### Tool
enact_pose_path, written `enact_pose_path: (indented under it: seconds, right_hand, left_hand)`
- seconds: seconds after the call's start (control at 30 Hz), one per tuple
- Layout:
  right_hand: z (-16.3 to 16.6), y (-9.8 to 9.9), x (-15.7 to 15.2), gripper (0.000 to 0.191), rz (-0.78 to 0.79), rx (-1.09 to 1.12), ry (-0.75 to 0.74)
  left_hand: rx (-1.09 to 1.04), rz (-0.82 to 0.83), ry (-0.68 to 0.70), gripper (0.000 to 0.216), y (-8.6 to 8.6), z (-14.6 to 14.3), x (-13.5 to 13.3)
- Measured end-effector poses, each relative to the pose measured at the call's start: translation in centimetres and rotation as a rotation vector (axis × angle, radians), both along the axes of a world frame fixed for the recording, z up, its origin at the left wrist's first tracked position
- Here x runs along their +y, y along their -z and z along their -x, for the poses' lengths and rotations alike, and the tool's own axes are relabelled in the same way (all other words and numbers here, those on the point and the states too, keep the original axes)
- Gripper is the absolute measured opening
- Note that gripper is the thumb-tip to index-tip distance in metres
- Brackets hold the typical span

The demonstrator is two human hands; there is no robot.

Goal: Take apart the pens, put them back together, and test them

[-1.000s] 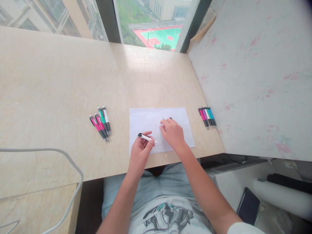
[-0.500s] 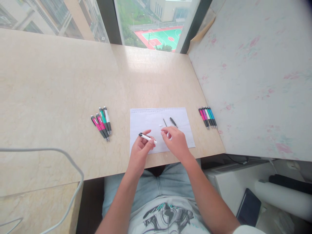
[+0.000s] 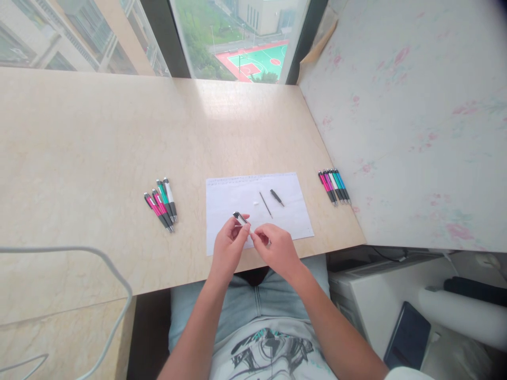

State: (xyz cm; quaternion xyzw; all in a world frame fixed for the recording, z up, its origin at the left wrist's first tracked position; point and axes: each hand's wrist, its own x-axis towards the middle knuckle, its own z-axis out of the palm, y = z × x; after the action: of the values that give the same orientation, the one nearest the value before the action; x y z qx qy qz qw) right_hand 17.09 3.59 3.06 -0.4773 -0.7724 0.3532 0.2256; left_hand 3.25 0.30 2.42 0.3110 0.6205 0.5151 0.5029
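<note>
So the desk (image 3: 99, 137)'s being partly covered by paper (image 3: 229, 198). Left hand (image 3: 228, 240) and right hand (image 3: 277, 247) are being held close over its near edge: a white pen (image 3: 240, 218)'s being gripped by the left, the right's grip can't be made out. Black grip (image 3: 275, 196), thin refill (image 3: 265, 205), tiny white bit (image 3: 255, 203) are being shown off on the sheet.

The head view looks forward and down, close over the hands (image 3: 228, 245).

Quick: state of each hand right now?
Left hand: closed, holding the white pen barrel.
Right hand: pinched near the barrel's end; whether holding anything, cannot tell.
</note>
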Motion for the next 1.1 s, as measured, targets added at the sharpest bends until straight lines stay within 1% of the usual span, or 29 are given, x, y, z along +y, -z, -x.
enact_pose_path:
  seconds: [0.1,0.23,0.3,0.37,0.43,0.57,0.77,0.87,1.0,1.1]
  right_hand:
    - [-0.1,0.3,0.2,0.02,-0.021,-0.016,-0.01]
    - [-0.7,0.8,0.4,0.017,-0.049,-0.01,-0.007]
    - [-1.2,1.0,0.4,0.016,-0.052,0.007,0.01]
    - [-1.7,1.3,0.4,0.016,-0.051,0.022,0.033]
    - [-2.3,1.4,0.3,0.016,-0.046,0.028,0.054]
    - [-3.1,1.5,0.1,0.017,-0.045,0.038,0.082]
    - [-3.4,1.7,0.0,0.018,-0.065,0.051,0.085]
    - [-3.4,1.7,0.1,0.018,-0.068,0.043,0.09]
    - [-3.5,1.7,0.4,0.018,-0.085,0.028,0.1]
    - [-3.7,1.8,0.5,0.018,-0.093,0.019,0.106]
  left_hand:
    - [0.164,-0.008,0.019,0.035,0.3,0.2,0.7]
    - [0.563,-0.069,-0.012,0.044,0.2,0.5,1.7]
    - [0.707,-0.107,-0.015,0.051,0.2,0.7,2.2]
    - [0.745,-0.127,0.018,0.05,0.2,0.9,2.7]
    - [0.761,-0.121,0.06,0.045,0.4,1.2,3.2]
    - [0.858,-0.049,0.12,0.041,0.8,1.6,4.5]
    - [0.987,-0.007,0.175,0.04,0.1,1.6,6.1]
    - [1.023,-0.007,0.199,0.039,0.0,1.6,6.5]
    - [1.096,0.013,0.252,0.037,0.3,1.6,6.6]
    - [1.125,0.0,0.229,0.04,0.4,1.6,6.3]
